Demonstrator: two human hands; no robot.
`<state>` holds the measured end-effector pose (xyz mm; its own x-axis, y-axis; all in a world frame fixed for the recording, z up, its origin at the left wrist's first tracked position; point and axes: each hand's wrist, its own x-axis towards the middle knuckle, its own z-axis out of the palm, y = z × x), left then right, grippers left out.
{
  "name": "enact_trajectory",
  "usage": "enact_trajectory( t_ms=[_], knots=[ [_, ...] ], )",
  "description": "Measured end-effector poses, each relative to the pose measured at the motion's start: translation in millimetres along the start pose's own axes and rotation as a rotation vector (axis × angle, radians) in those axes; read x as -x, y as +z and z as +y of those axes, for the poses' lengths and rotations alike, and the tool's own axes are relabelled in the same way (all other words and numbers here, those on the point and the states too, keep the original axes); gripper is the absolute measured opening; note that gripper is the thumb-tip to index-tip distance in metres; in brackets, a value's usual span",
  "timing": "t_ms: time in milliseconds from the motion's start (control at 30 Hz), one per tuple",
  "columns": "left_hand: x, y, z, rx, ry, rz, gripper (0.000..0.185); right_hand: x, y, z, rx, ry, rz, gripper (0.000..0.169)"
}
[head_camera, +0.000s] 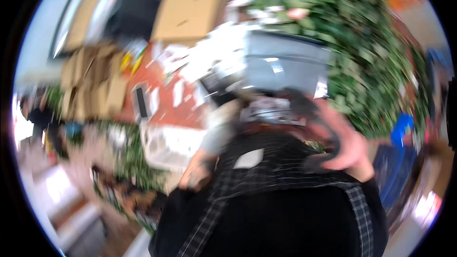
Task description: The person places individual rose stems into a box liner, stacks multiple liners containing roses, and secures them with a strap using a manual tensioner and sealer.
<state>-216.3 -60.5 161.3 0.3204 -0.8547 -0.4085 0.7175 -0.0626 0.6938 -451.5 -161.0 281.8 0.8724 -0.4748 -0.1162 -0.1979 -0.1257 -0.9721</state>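
Note:
Strong motion blur covers the view. My left hand (228, 91), in a light glove or sleeve and dark at the fingers, is at the left side of a grey, shiny container (285, 59); a bright white patch lies beyond it. My right hand (298, 105), in a dark grey and pink glove, reaches to the container's near right side. Between my hands lies a blurred silvery, printed sheet or wrapper (269, 109), close to my black checked apron (275, 164). Whether either hand grips anything cannot be made out.
Leafy cut stems (360, 53) with some pale pink blooms are heaped at the right. Left are a cardboard box (191, 7), stacked brown cardboard (91, 82), a white plastic crate (171, 146) and a red tabletop (160, 103). A person (41, 114) stands far left; leaves litter the floor.

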Motion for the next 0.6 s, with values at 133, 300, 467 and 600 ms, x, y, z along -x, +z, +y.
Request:
enact_trajectory(
  t_ms=[133,300,467,600],
  knots=[
    [-31,-71,-21,-1.209,0.345,0.165,0.093,31,-3,30,0.181,0.031,0.237,0.071],
    [-27,-141,-30,-1.896,0.526,0.371,0.088,144,-47,59,-0.188,-0.02,1.038,0.056],
    [-43,-142,-32,-2.19,0.599,0.311,0.078,359,-189,166,0.189,0.197,1.884,0.03],
    [-39,-152,-19,-2.22,0.417,0.533,0.071,494,-296,271,0.141,0.705,2.001,0.035]
  ],
)
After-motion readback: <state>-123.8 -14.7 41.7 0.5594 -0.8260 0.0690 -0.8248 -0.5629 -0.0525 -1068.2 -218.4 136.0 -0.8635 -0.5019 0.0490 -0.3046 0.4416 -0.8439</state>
